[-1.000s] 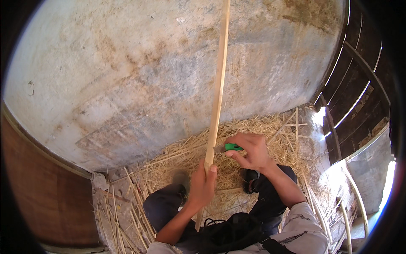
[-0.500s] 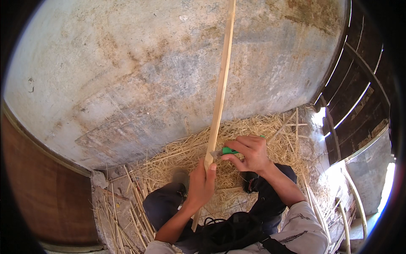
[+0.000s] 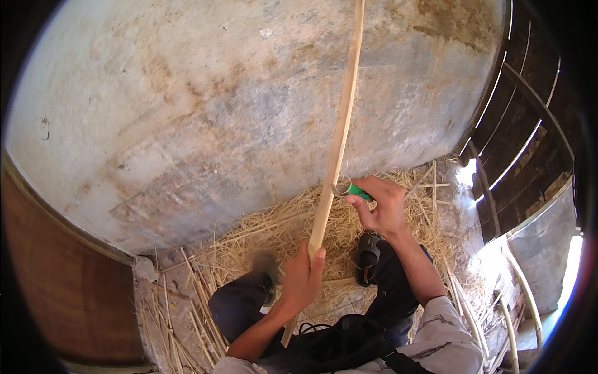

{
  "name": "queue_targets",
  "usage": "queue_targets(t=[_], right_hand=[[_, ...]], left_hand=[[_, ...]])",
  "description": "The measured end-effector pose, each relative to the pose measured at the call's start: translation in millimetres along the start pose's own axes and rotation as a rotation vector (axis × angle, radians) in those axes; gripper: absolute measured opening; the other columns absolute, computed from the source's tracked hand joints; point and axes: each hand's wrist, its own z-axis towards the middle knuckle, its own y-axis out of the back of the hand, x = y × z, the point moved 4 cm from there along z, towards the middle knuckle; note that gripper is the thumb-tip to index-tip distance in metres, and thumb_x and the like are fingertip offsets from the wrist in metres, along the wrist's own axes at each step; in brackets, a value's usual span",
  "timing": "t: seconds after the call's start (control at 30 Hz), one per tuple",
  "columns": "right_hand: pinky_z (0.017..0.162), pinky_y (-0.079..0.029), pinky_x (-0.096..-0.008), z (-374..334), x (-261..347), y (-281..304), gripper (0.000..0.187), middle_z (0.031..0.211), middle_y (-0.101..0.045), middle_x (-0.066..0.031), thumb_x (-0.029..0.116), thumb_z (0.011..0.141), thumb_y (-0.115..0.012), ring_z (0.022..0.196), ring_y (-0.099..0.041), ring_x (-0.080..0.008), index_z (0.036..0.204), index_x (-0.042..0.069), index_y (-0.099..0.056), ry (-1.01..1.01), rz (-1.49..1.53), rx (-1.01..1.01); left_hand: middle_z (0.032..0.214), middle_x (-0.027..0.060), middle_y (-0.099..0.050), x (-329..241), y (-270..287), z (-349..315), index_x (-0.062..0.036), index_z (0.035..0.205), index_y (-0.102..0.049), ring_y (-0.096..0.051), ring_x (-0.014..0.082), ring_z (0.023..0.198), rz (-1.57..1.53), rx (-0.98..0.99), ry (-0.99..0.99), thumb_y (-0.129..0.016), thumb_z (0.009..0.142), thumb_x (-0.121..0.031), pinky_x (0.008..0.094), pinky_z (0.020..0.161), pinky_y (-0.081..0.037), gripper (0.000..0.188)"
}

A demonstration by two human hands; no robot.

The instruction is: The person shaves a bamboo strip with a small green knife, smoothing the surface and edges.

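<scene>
A long, pale strip of bamboo or wood (image 3: 346,112) runs from my lap up past the top edge of the view, leaning a little right. Its lower part is gripped by my left hand (image 3: 301,277), with the thumb lying along its face. Farther up, my right hand (image 3: 383,202) is closed around the green handle of a knife (image 3: 361,192). The blade meets the strip's right edge, where a thin curled shaving (image 3: 343,184) stands out. Most of the blade is hidden by this curl.
Pale shavings (image 3: 280,227) cover the floor around my shoes. Thin sticks (image 3: 198,315) lie at the left, and longer poles (image 3: 514,336) stand at the right. A stained wall (image 3: 205,124) rises ahead, brown boarding (image 3: 68,268) is at left, dark slatted panelling (image 3: 529,137) at right.
My right hand has moved the knife up along the strip, away from my left hand, and a curled shaving now shows at the blade. The strip's upper part has shifted right.
</scene>
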Motion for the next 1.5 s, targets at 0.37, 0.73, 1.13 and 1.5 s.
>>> queue_targets(t=[0.37, 0.73, 1.13, 1.5], right_hand=[[0.059, -0.054, -0.0353, 6.0, -9.9, 5.9, 0.021, 0.081, -0.075, -0.0073, 0.027, 0.088, -0.086, 0.065, -0.072, -0.0262, 0.096, 0.008, -0.079, -0.002, -0.004, 0.003], [0.065, -0.057, -0.0355, 16.1, -26.0, 5.6, 0.02, 0.087, -0.077, -0.0121, 0.022, 0.093, -0.081, 0.072, -0.075, -0.0273, 0.099, 0.004, -0.078, -0.165, 0.029, -0.036], [0.063, -0.056, -0.0355, 19.0, -34.4, -4.5, 0.027, 0.086, -0.077, -0.0109, 0.033, 0.097, -0.078, 0.068, -0.072, -0.0277, 0.1, 0.006, -0.08, -0.179, -0.014, -0.027], [0.054, -0.045, -0.0387, 26.3, -90.4, -24.8, 0.035, 0.062, -0.059, -0.0082, 0.044, 0.102, -0.071, 0.055, -0.057, -0.024, 0.101, 0.01, -0.08, -0.307, -0.106, -0.028]], left_hand=[[0.07, 0.0203, -0.062, -7.0, -0.4, -3.0, 0.007, 0.119, -0.057, -0.067, 0.0353, 0.063, 0.068, -0.017, 0.008, -0.055, 0.112, -0.031, 0.046, 0.059, -0.047, 0.039], [0.069, 0.0208, -0.063, 21.6, 2.3, -59.0, 0.0068, 0.119, -0.057, -0.07, 0.034, 0.061, 0.143, -0.005, 0.023, -0.053, 0.107, -0.016, 0.0418, 0.057, -0.05, 0.026], [0.066, 0.0196, -0.064, 31.0, 9.6, -105.5, 0.0074, 0.13, -0.056, -0.07, 0.0383, 0.06, 0.048, 0.064, 0.228, -0.057, 0.109, -0.026, 0.0454, 0.056, -0.052, 0.04], [0.069, 0.0221, -0.066, 50.9, 9.3, -151.4, 0.0031, 0.112, -0.059, -0.072, 0.043, 0.066, 0.079, 0.039, 0.255, -0.06, 0.109, -0.026, 0.048, 0.059, -0.053, 0.029]])
